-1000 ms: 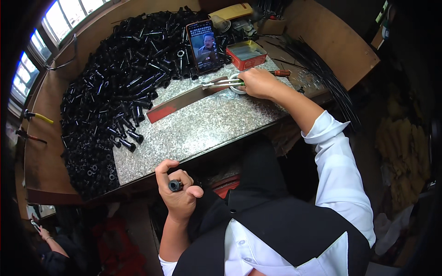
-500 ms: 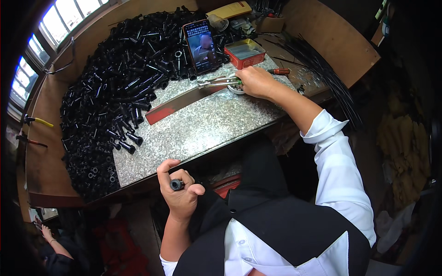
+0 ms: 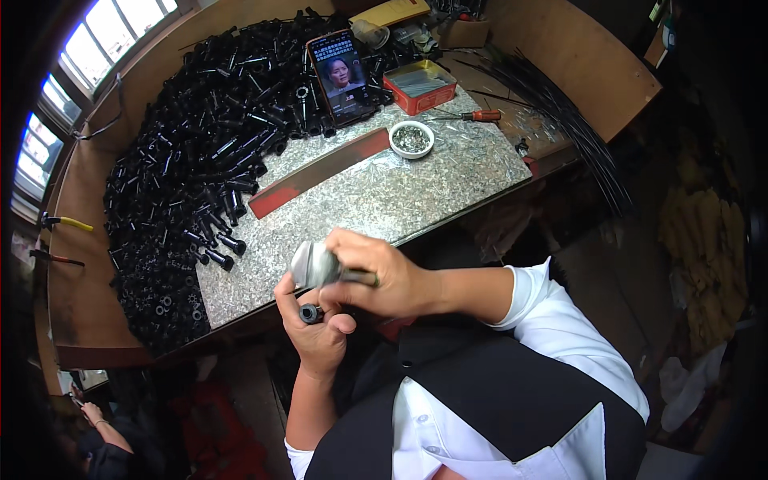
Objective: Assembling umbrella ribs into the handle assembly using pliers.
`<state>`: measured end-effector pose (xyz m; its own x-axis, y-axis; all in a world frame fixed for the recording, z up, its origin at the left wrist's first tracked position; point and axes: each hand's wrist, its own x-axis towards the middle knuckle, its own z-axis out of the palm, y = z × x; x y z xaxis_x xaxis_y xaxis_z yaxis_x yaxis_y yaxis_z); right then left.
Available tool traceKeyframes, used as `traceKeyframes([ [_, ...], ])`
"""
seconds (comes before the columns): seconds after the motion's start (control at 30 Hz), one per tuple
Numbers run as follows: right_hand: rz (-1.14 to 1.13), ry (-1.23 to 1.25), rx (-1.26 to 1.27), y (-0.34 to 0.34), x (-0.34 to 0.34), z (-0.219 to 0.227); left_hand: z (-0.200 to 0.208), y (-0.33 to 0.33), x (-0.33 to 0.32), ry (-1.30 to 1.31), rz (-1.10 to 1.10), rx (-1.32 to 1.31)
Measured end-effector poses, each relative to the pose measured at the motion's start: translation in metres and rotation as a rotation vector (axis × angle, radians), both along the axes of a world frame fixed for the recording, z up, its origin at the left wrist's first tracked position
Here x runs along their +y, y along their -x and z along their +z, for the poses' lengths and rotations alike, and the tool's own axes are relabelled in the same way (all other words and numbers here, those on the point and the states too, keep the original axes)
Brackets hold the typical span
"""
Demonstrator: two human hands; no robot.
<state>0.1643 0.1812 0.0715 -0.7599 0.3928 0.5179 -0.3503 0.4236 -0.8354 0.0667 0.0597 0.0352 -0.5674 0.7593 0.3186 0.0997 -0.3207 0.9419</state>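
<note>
My left hand (image 3: 318, 350) is curled round a small black tubular part (image 3: 310, 313), its round hollow end facing up, just off the front edge of the table. Right above it, my right hand (image 3: 396, 280) grips a metal hand tool that looks like pliers (image 3: 317, 264). Motion smears the tool's head, so I cannot tell whether it touches the black part or holds anything. Farther back on the speckled slab (image 3: 360, 204) stands a white bowl (image 3: 414, 155) of tiny metal bits.
A big heap of black tubular parts (image 3: 200, 128) covers the left and back. A phone (image 3: 342, 76) leans there, beside a red tin (image 3: 432, 101). A flat bar (image 3: 320, 172) crosses the slab. Screwdriver (image 3: 482, 116) and black rods (image 3: 568, 132) lie right. Another person's hand (image 3: 93, 413) shows lower left.
My right hand has come from the white bowl toward me, bringing the pliers over to my left hand. The left hand still holds the black part in nearly the same place.
</note>
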Motion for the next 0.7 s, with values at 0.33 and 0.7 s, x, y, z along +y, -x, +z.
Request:
traceKeyframes([
  [0.33,0.046,0.057,0.031,0.016,-0.022,-0.006,-0.012,0.016,-0.010,-0.018,0.077,0.212],
  [0.7,0.053,0.054,0.007,0.019,-0.026,-0.011,-0.012,0.018,-0.015,-0.008,0.085,0.150],
])
